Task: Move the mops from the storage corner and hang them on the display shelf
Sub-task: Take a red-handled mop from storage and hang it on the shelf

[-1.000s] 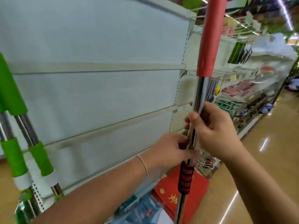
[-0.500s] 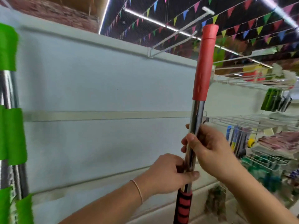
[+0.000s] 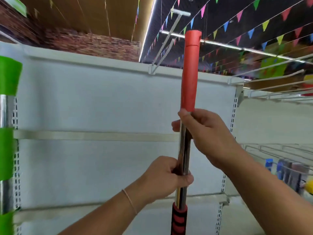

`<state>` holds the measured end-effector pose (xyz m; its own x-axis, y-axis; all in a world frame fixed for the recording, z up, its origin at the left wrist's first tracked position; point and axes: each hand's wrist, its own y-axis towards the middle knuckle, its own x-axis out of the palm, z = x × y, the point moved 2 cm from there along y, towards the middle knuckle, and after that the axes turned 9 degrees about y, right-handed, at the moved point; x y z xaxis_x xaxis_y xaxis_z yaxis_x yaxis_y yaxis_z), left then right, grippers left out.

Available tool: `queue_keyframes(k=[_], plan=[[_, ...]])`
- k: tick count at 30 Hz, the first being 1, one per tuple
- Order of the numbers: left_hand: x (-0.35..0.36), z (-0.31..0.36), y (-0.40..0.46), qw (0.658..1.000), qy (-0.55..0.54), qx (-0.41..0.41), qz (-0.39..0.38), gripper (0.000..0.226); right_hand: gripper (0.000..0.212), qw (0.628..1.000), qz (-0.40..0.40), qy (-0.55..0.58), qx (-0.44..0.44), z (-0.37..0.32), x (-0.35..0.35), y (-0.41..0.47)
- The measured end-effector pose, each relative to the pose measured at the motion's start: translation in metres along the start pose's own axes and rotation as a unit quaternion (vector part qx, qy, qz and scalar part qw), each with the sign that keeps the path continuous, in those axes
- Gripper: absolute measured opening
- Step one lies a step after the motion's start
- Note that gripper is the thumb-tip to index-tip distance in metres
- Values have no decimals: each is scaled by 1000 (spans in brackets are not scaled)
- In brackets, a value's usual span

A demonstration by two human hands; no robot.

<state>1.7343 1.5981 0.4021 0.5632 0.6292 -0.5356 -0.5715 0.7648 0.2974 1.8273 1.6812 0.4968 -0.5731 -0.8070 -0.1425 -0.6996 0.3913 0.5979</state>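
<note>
- Since the earlier frame the mop handle (image 3: pixel 183 150) has risen: its red top sleeve (image 3: pixel 190 70) now stands higher against the ceiling, near the white wire hook (image 3: pixel 166 43) that juts from the top of the display shelf (image 3: pixel 101 102), and the right hand (image 3: pixel 205 133) has slid up the pole to just under that sleeve.
- The right hand curls round the chrome tube, thumb and fingers wrapped on it, touching the sleeve's lower edge.
- The left hand (image 3: pixel 166 177) grips the tube lower down, fingers closed round it, just above the red-and-black ribbed grip (image 3: pixel 178 219); a thin bracelet (image 3: pixel 130 200) sits on that wrist.
- The handle stands nearly upright in front of the shelf's pale back panel.
- No writing can be read.
- Green-sleeved mop handles (image 3: pixel 6 116) hang at the left edge.
- Wire racks (image 3: pixel 274 92) extend to the right; coloured bunting (image 3: pixel 254 28) crosses the dark ceiling.
</note>
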Motion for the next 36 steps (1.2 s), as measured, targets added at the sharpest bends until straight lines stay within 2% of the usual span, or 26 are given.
queue_keyframes(k=[4,7,12,16,19,23,30,36], plan=[[0,3,2,999,26,-24,-3,8,14,998,-31,43,-42,-11,-2,20],[-19,21,8,999,-15,-8,27,14,11,996,-58,44,-54,-8,-2,24],[-48,52,16,994,-36,52,85,13,24,992,-62,4,-110,-5,1,32],[-50,59,16,984,-60,99,135,11,35,984,-29,4,-173,-17,0,38],[-56,66,15,984,-56,119,120,15,35,979,3,-9,-202,-23,2,41],[-64,64,11,985,-49,130,101,34,39,978,26,-16,-207,-21,8,43],[-77,54,10,986,-26,132,101,23,38,976,43,-46,-208,-20,19,51],[-81,48,6,987,-29,123,96,36,36,978,49,-45,-199,-10,30,51]])
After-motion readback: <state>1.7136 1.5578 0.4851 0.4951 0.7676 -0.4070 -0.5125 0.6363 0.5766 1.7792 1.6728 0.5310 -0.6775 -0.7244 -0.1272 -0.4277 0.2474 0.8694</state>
